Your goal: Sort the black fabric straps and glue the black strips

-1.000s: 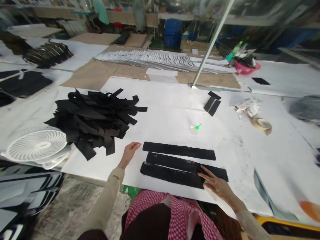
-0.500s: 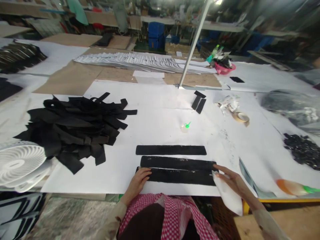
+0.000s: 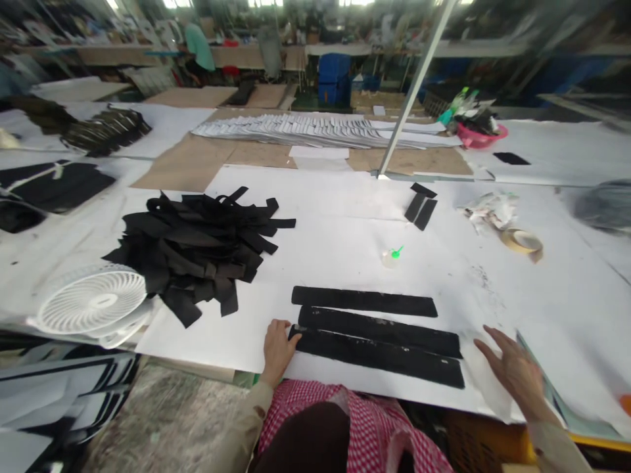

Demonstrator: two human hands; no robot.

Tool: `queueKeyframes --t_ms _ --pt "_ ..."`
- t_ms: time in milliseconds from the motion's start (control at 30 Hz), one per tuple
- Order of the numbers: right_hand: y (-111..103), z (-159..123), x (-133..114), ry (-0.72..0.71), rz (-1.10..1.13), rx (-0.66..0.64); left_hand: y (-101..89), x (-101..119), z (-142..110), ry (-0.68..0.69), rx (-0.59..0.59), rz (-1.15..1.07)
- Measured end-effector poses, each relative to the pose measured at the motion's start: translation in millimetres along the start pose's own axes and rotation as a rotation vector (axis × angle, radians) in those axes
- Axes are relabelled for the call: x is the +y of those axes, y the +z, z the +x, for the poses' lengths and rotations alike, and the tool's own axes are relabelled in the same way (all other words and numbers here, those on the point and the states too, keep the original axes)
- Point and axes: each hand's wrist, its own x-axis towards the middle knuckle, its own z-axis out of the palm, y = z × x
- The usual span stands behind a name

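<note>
Three long black strips lie side by side on the white-covered table: a far strip (image 3: 365,301), a middle strip (image 3: 379,330) and a near strip (image 3: 379,358). My left hand (image 3: 277,349) is at the left end of the near strip, its thumb on that end and its fingers apart. Beyond the strips' right ends, my right hand (image 3: 515,368) is open, fingers spread, above a thin white sheet (image 3: 486,378). The sheet lies at the table's front edge, partly hidden by that hand.
A heap of black strips (image 3: 197,243) lies left, behind a white fan (image 3: 96,302). Ahead are a small green-tipped bottle (image 3: 392,257) and short black pieces (image 3: 421,209). A tape roll (image 3: 522,243) lies right. A slanted pole (image 3: 414,92) rises at the table's back.
The view has turned left, so things appear farther right. My right hand has come off the strips' right ends and spread its fingers. My left hand has drawn back to the near strip's left tip.
</note>
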Motion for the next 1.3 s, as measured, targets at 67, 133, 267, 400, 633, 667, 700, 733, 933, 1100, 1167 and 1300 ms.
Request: queueKeyframes --t_ms 67,133,267,400,633,667,700,733,933,1100,1167,1300 --pt "0 4 -19 -0.019 -0.082 0.058 2.6 9 1 -0.019 -0.017 0.051" --pt "-3 10 -44 -0.009 -0.08 0.164 2.9 14 2 -0.034 -0.045 0.085" --pt "0 20 -87 -0.108 -0.021 0.201 0.3 15 4 -0.046 -0.113 0.123" --pt "12 22 -82 -0.16 -0.086 0.12 -2.2 12 6 -0.066 -0.17 0.121" --pt "12 10 -13 0.039 -0.179 0.074 -7.5 13 9 -0.098 -0.222 0.018" --pt "10 9 -8 0.077 -0.174 0.041 -8.9 13 8 -0.1 -0.221 -0.007" --pt "7 9 -5 0.108 -0.164 0.011 -10.5 14 8 -0.106 -0.218 -0.036" --pt "3 10 -3 0.131 -0.15 -0.005 -12.4 13 8 -0.116 -0.215 -0.07" --pt "-26 25 -34 0.154 0.021 0.189 -26.1 14 1 -0.266 -0.259 -0.413" --pt "-39 26 -144 0.203 0.647 0.016 -31.6 39 -7 -0.347 -0.221 -0.673" --pt "-45 17 -204 0.162 0.942 -0.26 -30.7 54 -8 -0.342 -0.203 -0.777" --pt "-59 0 -296 -0.147 1.167 -0.548 -27.9 81 -11 -0.297 -0.187 -0.992"
